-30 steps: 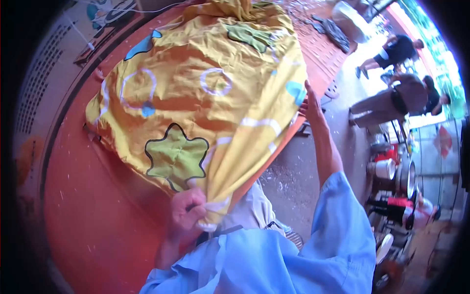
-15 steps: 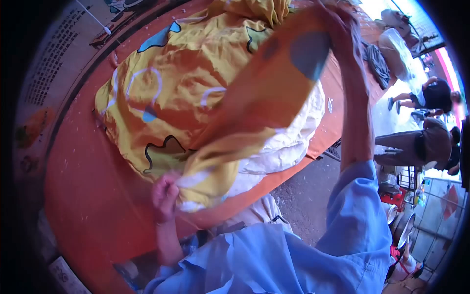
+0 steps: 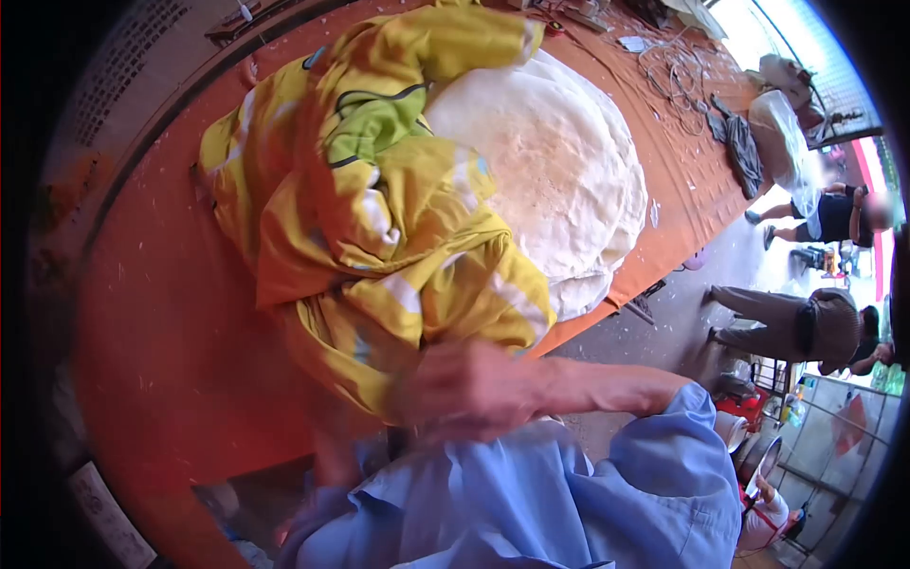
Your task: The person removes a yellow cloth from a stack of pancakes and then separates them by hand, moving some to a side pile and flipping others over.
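A yellow patterned cloth [image 3: 379,247] lies bunched over the left part of a round white pile [image 3: 559,171], which looks like stacked large flatbreads with faint brown patches. My right hand [image 3: 464,389] is drawn in front of my body at the cloth's near edge, its fingers smeared by motion. Lower left, my left hand [image 3: 334,453] is a blur close to my blue shirt, partly lost against the red-orange table covering. Green and white patches show in the folds of the cloth.
An orange-red covering [image 3: 161,313] spreads under the pile, with white crumbs on it. Cord [image 3: 678,81] and a dark cloth [image 3: 735,147] lie at the far right. People [image 3: 791,322] stand beyond the table, near metal pans [image 3: 758,460].
The cloth has been pulled back leftward, baring much of the white pile. My right hand has come down from the upper right to my chest; my left hand has dropped lower.
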Action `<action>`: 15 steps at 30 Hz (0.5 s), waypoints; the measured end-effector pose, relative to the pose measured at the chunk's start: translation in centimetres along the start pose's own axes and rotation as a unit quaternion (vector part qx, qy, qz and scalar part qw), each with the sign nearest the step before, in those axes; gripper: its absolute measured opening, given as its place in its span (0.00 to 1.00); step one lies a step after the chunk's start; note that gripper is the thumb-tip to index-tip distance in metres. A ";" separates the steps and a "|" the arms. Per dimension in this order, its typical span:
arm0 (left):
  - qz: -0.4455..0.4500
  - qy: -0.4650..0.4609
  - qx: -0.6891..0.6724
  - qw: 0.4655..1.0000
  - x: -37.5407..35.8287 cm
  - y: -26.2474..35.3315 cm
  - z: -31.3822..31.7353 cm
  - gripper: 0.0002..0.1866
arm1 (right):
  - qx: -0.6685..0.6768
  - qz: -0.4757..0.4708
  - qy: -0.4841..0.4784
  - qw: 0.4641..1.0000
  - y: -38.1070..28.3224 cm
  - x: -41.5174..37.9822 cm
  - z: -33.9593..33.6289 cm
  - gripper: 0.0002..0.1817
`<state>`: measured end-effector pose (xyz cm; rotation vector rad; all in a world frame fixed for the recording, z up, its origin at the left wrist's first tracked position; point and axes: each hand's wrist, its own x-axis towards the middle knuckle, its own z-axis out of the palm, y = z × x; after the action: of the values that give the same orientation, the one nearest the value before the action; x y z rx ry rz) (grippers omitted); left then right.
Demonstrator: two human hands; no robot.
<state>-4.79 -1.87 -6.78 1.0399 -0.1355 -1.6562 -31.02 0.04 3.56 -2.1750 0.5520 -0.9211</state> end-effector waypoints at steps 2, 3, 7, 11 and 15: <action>-0.007 -0.001 -0.007 1.000 -0.1 0.5 -1.0 0.26 | -0.019 0.073 0.196 0.978 1.5 0.3 -2.9 0.17; -0.006 0.001 -0.008 1.000 -0.1 0.8 -1.4 0.27 | -0.094 0.259 0.241 0.931 1.2 0.3 -4.7 0.21; -0.001 -0.003 -0.006 1.000 0.9 2.7 -4.0 0.30 | 0.037 0.471 0.324 0.820 11.1 0.8 -7.8 0.43; -0.026 -0.111 -0.061 0.992 2.3 3.6 -4.7 0.34 | 0.063 0.423 0.229 0.874 14.5 6.8 -3.1 0.47; 0.090 -0.085 0.073 0.990 6.7 4.0 -5.8 0.33 | -0.094 0.422 -0.048 0.900 8.9 13.3 3.7 0.45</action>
<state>2.19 -6.55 -11.67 0.9643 -0.4550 -1.5861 -20.49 -12.31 1.04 -1.8149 1.4275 -0.2846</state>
